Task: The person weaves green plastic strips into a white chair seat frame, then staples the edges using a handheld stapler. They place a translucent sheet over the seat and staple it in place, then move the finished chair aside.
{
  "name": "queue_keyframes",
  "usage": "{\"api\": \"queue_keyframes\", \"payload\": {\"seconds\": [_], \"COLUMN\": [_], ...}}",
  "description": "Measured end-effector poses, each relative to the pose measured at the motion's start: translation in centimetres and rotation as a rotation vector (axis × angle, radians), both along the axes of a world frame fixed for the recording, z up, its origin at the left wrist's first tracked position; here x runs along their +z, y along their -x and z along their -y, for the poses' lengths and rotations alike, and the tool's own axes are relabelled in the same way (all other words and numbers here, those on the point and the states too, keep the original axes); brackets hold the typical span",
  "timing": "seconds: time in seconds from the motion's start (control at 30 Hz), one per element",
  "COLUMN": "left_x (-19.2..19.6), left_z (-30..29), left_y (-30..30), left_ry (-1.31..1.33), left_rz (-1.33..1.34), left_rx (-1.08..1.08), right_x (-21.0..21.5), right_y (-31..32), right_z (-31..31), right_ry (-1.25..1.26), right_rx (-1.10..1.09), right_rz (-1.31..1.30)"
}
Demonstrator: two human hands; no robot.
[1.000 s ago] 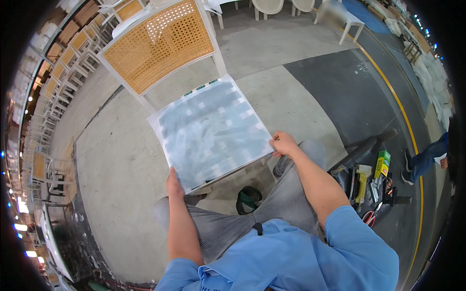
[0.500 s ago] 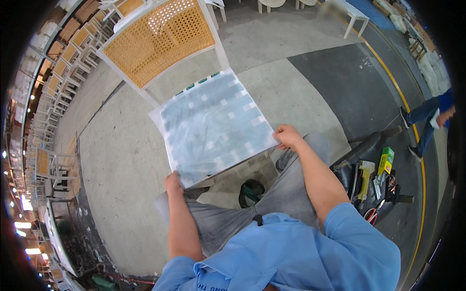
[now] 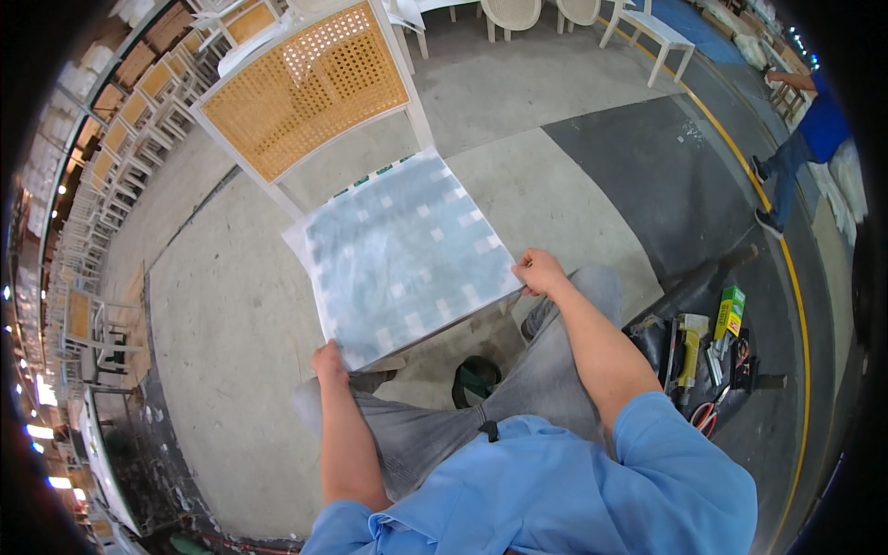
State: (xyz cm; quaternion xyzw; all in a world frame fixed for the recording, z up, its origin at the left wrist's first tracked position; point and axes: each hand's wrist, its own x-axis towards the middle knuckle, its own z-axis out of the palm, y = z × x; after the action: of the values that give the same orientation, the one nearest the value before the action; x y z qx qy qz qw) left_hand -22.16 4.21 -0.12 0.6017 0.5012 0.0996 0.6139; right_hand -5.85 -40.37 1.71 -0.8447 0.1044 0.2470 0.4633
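Two near corners of a translucent white sheet (image 3: 402, 250) are pinched, the left one by the left hand (image 3: 330, 361), the right by the right hand (image 3: 540, 273). I see the sheet lying over the seat of a cane-backed chair (image 3: 305, 88), its far-left corner jutting past the seat's edge. Concrete floor (image 3: 222, 314) runs left toward a row of chairs (image 3: 118, 139). Beyond the right thigh (image 3: 548, 375), red-handled scissors (image 3: 706, 418) lie near a green-and-yellow box (image 3: 730, 313) with printing facing me.
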Motion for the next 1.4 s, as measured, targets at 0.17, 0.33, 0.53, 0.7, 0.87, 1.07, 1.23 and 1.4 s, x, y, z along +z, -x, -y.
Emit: {"api": "queue_keyframes", "payload": {"seconds": [0.17,0.33,0.53,0.7,0.87,1.07,1.23,1.4], "left_x": [1.7,2.7,2.4,0.1,-0.3,-1.3,-0.2,0.5], "left_z": [6.0,17.0,28.5,27.8,27.6,27.7,26.6,29.7], "left_y": [-1.6,-5.3,-8.2,-9.3,-9.5,-9.9,-9.1,-8.9], "left_ry": [-0.943,-1.094,-1.087,-1.134,-1.179,-1.258,-1.293,-1.170], "left_rz": [-0.192,0.332,0.367,0.314,0.259,0.271,0.243,0.329], "left_rx": [-0.192,-0.848,-1.353,-1.368,-1.433,-1.448,-1.402,-1.455], "right_x": [-0.4,-0.3,-0.7,-0.6,-0.6,1.4,8.2,9.9], "right_y": [0.2,0.2,0.1,-0.1,-0.4,3.0,8.4,21.2], "right_z": [0.6,0.2,0.8,0.1,0.4,2.2,12.8,30.3], "right_ry": [0.074,0.054,0.044,-0.006,0.098,-0.102,-0.113,0.829], "right_rx": [-0.006,-0.036,-0.059,-0.062,0.042,-0.121,-0.488,-0.719], "right_rz": [0.027,-0.001,-0.005,-0.048,-0.003,0.474,0.489,0.175]}}
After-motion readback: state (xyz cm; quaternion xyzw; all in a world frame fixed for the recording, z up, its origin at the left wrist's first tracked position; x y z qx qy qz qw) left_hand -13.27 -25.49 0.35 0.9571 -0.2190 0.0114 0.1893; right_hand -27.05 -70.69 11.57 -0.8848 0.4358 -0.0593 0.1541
